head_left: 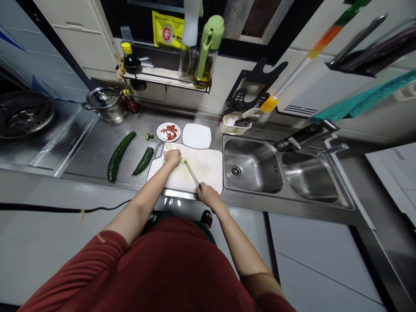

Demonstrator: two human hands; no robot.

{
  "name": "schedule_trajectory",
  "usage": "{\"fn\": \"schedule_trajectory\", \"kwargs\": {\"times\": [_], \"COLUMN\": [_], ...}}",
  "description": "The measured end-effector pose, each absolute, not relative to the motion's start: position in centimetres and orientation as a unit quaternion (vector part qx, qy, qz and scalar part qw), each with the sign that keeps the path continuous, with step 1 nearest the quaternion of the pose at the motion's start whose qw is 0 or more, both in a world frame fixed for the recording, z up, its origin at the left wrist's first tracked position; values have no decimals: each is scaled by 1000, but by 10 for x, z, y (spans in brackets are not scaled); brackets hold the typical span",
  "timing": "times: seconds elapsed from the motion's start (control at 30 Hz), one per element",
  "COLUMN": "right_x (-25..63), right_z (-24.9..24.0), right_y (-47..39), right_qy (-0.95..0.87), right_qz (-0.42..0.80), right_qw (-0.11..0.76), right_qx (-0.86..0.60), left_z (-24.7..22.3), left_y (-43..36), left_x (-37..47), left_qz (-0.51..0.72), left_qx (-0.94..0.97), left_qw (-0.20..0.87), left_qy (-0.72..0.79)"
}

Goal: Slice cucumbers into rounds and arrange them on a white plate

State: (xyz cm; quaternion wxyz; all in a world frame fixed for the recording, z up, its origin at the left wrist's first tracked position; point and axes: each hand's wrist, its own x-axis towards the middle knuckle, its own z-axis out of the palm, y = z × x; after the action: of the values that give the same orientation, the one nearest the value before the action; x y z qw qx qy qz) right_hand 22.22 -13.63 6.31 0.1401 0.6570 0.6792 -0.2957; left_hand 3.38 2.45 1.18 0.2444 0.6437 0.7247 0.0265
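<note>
My right hand [208, 195] is wrapped round the dark handle of a knife [193, 174], whose blade points up and left across the white cutting board [208, 167]. A cucumber slice [183, 160] lies by the knife tip. My left hand [173, 157] is low over the board's left part, fingers curled down; what is under them is mostly hidden, with a little pale green beside them. Another cucumber slice [169, 147] lies just above that hand. Left of the board rest a cut piece of cucumber [143, 161] and a long whole cucumber [121, 157].
Behind the board stand a plate of chopped red pieces [168, 132] and a white square plate [196, 136]. Small green cucumber ends [150, 136] lie nearby. A steel pot [107, 105] is back left, a double sink [253, 164] right, and a bottle shelf [167, 80] above.
</note>
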Motion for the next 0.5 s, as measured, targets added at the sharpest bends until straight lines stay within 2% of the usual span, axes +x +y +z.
{"fn": "schedule_trajectory", "kwargs": {"times": [0.5], "right_x": [213], "right_z": [61], "right_y": [-121], "right_qy": [680], "right_qz": [-296], "right_qw": [129], "right_qx": [658], "left_z": [11], "left_y": [25], "left_x": [34], "left_qz": [18], "left_qx": [648], "left_qw": [236], "left_qy": [723]}}
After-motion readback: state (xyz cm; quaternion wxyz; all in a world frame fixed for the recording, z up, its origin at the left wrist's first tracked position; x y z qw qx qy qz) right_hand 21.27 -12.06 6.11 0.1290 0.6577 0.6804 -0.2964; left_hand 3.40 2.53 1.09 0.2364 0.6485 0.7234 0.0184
